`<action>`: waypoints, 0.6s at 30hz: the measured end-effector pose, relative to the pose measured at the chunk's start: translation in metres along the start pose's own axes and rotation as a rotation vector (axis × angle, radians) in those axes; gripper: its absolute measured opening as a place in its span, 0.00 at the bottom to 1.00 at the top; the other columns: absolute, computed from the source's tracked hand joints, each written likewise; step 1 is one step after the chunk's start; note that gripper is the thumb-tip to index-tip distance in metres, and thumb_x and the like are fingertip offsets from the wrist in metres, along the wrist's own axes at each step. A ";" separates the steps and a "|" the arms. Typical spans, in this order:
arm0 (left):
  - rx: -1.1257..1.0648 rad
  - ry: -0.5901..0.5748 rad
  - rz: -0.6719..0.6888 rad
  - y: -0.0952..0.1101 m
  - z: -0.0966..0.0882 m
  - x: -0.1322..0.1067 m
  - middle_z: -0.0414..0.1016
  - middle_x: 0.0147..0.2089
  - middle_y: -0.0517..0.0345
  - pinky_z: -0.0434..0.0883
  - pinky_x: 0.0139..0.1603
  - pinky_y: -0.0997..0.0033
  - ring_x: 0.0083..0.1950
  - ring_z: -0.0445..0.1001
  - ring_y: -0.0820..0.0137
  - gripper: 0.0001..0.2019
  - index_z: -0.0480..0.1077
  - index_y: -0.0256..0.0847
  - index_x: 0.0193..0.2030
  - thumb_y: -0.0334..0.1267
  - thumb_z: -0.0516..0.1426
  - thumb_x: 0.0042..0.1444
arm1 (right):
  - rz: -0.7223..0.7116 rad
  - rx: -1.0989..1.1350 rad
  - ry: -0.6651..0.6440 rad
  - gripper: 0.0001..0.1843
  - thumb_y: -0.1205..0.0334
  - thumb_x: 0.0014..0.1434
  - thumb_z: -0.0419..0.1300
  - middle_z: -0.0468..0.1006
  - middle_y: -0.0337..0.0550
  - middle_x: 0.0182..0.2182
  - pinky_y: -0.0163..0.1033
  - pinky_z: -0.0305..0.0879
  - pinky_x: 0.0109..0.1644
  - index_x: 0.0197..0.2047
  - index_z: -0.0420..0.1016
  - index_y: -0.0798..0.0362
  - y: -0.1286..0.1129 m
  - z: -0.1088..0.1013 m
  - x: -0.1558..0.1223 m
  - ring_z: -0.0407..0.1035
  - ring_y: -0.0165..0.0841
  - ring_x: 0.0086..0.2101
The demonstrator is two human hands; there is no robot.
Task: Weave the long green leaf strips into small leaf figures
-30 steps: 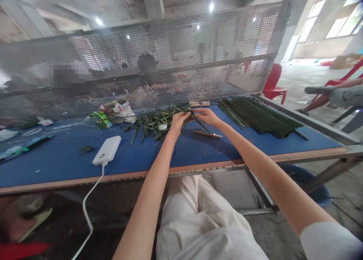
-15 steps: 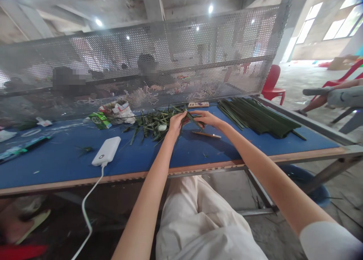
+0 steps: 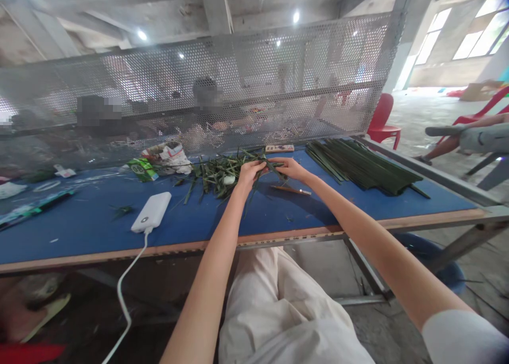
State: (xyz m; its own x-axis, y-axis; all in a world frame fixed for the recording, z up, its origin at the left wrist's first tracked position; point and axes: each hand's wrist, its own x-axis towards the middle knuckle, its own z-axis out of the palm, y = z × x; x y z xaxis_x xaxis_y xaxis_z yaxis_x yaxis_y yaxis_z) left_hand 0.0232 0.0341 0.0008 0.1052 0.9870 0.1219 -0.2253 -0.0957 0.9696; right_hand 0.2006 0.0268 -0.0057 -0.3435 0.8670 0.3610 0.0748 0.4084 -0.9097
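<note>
My left hand (image 3: 249, 174) and my right hand (image 3: 290, 168) meet above the blue table top (image 3: 87, 231), pinching a narrow green leaf strip (image 3: 274, 168) between their fingers. Just left of my left hand lies a loose heap of cut green leaves (image 3: 217, 177). A neat stack of long dark green leaf strips (image 3: 361, 166) lies to the right of my right hand. Below my right hand rests a small knife with a wooden handle (image 3: 292, 189), not touched by either hand.
A white power bank (image 3: 151, 212) with a white cable (image 3: 127, 284) lies at the near edge. A crumpled packet (image 3: 169, 158) and a green box (image 3: 141, 169) stand by a perforated metal screen (image 3: 199, 83). Co-workers sit behind it. A seated person's leg (image 3: 457, 133) shows at right.
Both hands stay on the leaf strip, with small shifts of the fingers. The whole view has tilted slightly with my head.
</note>
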 end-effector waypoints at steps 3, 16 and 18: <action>0.034 0.002 0.003 0.001 0.002 -0.003 0.79 0.27 0.56 0.74 0.44 0.67 0.33 0.79 0.68 0.03 0.77 0.36 0.28 0.32 0.66 0.46 | 0.014 -0.016 -0.037 0.26 0.69 0.53 0.59 0.71 0.30 0.18 0.27 0.58 0.20 0.56 0.74 0.56 -0.003 -0.004 -0.003 0.58 0.22 0.16; 0.086 -0.028 0.042 0.006 0.000 -0.002 0.80 0.29 0.55 0.72 0.36 0.71 0.31 0.78 0.68 0.06 0.77 0.37 0.29 0.37 0.66 0.45 | -0.013 0.063 -0.026 0.23 0.61 0.56 0.62 0.78 0.38 0.22 0.31 0.67 0.26 0.55 0.73 0.55 -0.002 0.004 -0.002 0.71 0.28 0.22; 0.107 -0.050 0.058 0.005 0.000 -0.003 0.80 0.29 0.55 0.71 0.32 0.72 0.28 0.77 0.70 0.07 0.77 0.37 0.30 0.38 0.66 0.46 | -0.066 0.076 0.008 0.21 0.57 0.54 0.64 0.78 0.39 0.24 0.32 0.68 0.28 0.50 0.76 0.56 0.000 0.007 -0.001 0.71 0.28 0.23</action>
State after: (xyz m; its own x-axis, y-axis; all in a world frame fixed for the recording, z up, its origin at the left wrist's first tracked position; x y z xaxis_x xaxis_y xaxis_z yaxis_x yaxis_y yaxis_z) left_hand 0.0219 0.0310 0.0054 0.1435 0.9719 0.1864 -0.1280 -0.1686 0.9773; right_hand 0.1946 0.0242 -0.0073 -0.3377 0.8413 0.4221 -0.0188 0.4423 -0.8966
